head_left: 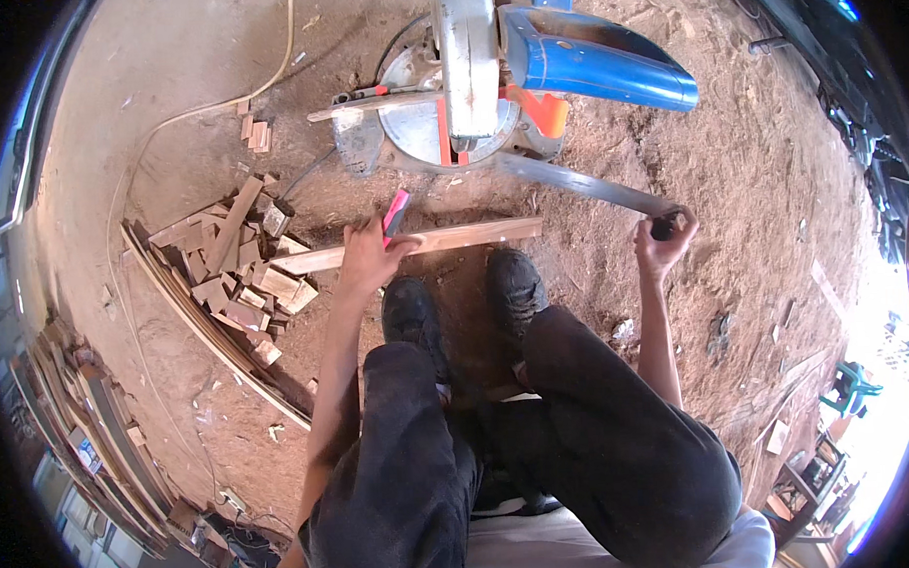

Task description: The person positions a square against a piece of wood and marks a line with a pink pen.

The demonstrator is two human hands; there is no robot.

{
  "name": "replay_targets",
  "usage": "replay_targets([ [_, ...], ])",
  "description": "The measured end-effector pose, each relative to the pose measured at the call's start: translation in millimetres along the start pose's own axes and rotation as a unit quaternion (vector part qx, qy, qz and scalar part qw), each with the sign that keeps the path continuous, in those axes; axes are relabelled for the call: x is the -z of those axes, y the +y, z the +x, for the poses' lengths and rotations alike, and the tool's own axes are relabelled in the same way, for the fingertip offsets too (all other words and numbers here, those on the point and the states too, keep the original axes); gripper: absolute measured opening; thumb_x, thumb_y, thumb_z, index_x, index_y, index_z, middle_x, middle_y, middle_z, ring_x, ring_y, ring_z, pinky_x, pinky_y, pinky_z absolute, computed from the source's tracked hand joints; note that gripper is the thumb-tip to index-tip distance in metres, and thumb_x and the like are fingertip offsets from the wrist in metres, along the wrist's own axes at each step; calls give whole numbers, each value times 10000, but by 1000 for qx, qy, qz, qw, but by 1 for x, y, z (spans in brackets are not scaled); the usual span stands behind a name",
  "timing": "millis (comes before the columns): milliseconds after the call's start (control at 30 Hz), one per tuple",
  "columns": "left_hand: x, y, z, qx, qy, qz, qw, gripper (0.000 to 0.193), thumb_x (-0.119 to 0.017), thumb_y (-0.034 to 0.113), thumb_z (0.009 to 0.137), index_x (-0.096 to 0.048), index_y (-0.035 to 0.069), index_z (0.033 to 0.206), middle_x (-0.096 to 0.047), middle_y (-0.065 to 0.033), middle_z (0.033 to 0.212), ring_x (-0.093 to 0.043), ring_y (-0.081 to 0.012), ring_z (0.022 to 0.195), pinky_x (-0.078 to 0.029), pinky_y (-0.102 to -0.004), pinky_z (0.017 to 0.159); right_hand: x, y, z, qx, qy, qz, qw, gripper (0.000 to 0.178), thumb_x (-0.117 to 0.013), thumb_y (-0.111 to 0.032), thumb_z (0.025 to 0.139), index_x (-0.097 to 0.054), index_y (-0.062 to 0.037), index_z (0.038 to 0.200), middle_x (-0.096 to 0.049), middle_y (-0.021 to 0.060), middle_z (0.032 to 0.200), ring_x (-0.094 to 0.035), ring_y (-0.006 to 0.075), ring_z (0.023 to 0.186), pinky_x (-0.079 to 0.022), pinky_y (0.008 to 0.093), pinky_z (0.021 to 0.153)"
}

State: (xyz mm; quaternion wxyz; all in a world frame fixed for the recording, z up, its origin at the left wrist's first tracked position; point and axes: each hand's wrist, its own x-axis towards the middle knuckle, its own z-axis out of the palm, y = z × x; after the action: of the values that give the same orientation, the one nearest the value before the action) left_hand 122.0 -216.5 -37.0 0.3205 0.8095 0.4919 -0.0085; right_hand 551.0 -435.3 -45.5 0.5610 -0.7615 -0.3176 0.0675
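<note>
Dirt floor (762, 188), offcuts (231, 260) left of saw (469, 68), plank (473, 235) seemingly uncut, left hand (368, 253) clasping pink tool (396, 211), right hand (658, 249) gripping straightedge (583, 185)!

Dirt floor (758, 243) lay open to the right of the right hand (665, 242) as I watched; ahead, a miter saw (469, 73) blocked the way, a metal bar (591, 186) slanting between, while a wooden strip (463, 237) and heaped offcuts (234, 229) crowded the left hand (370, 257).

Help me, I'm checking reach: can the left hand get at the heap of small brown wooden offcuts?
Probably yes: the heap lies left of the left hand, and nothing tall stands between, though it holds a slim pink tool.
</note>
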Motion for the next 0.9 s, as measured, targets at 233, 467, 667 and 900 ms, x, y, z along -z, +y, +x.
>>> replay_targets([
  [233,-9,2,4,-47,86,9,995,658,-794,465,833,-600,-63,1173,-629,-212,1142,-560,-367,1179,-416,-500,1011,19,10,-13,-33,-33,-31,998,592,-693,16,848,-366,-85,1331,-595,44,723,-534,100,511,-460,245,432],
  [467,2,-39,-20,-51,120,45,991,491,-823,191,770,-604,18,1174,-622,-149,1179,-562,-375,1149,-431,-494,1018,-11,7,-40,-175,-34,31,983,557,-685,30,856,-396,-47,1326,-601,51,862,-588,86,721,-476,235,587],
  [667,-2,-55,-16,-86,110,31,990,395,-772,61,747,-615,37,1108,-624,-125,1165,-582,-359,1117,-427,-477,988,-13,16,-34,-139,-38,32,989,562,-700,26,850,-397,-36,1319,-613,70,881,-590,88,715,-475,239,572],
  [900,0,-64,-12,-117,74,29,990,315,-771,65,777,-672,31,1074,-698,-122,1082,-622,-329,1098,-419,-444,969,-10,-5,-29,-167,-72,46,982,538,-676,47,846,-406,-44,1303,-621,69,889,-571,70,673,-463,229,529],
])
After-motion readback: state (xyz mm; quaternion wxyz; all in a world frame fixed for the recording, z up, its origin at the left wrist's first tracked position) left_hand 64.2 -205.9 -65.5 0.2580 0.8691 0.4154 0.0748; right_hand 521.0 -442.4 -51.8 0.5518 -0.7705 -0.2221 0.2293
